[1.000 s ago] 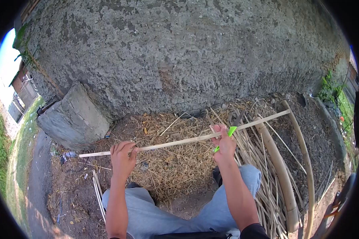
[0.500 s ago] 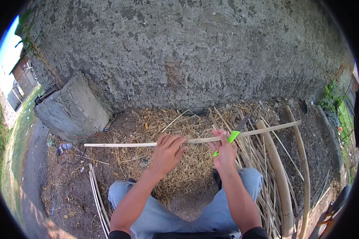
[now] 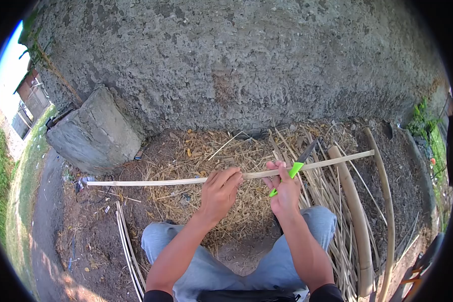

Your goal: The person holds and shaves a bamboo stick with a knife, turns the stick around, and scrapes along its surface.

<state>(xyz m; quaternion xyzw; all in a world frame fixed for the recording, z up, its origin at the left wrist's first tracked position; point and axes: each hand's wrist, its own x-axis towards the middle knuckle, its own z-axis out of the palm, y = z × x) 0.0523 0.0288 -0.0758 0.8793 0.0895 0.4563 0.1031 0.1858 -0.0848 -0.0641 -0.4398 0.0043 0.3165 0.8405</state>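
Note:
A long pale bamboo strip (image 3: 156,183) lies crosswise in front of me, above my knees. My left hand (image 3: 220,194) is closed over its middle, fingers curled round it. Close by on the right, my right hand (image 3: 285,194) grips a knife (image 3: 297,168) by its bright green handle, with the dark blade pointing up and right. The fingers of that hand also touch the strip, which passes by the handle and runs on to the right. Part of the strip is hidden under both hands.
Many thin bamboo strips (image 3: 332,236) lie piled beside my right knee, near a thick bamboo pole (image 3: 351,216) and a thinner bent pole (image 3: 386,201). A few white strips (image 3: 127,246) lie at left. Shavings (image 3: 226,216) cover the ground before a rough wall (image 3: 236,65) and concrete block (image 3: 93,133).
The bamboo strip has slid leftward, its left end reaching further out. My left hand has come slightly closer to my right hand, which still grips the knife. The view has shifted slightly.

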